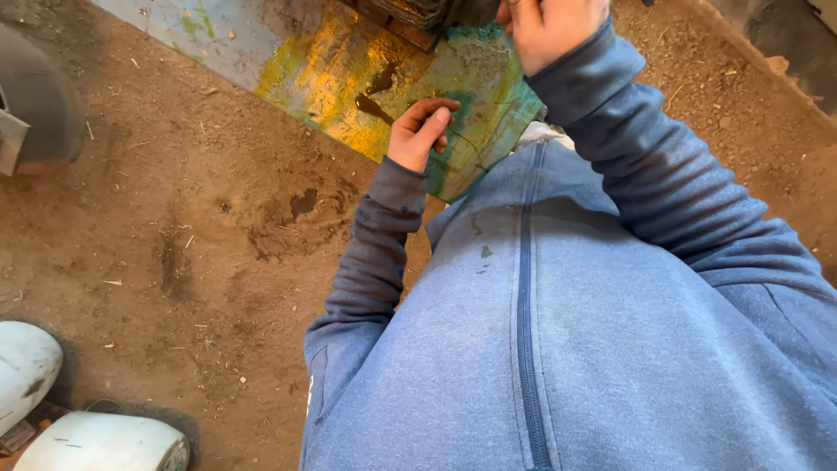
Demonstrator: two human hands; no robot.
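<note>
Dirt floor (192, 227), white containers (96, 440) lower left. Left hand (420, 131) fingers curled together pinching thin wire (466, 144) over stained metal plate (349, 78). Right hand (549, 30) fisted at dark part (418, 13); grip unclear.

I see a bare dirt floor (200, 218) filling the left and centre of the frame, strewn with straw bits. A stained, yellow-green painted sheet (349, 70) lies at upper centre; white containers (96, 440) sit at lower left.
</note>
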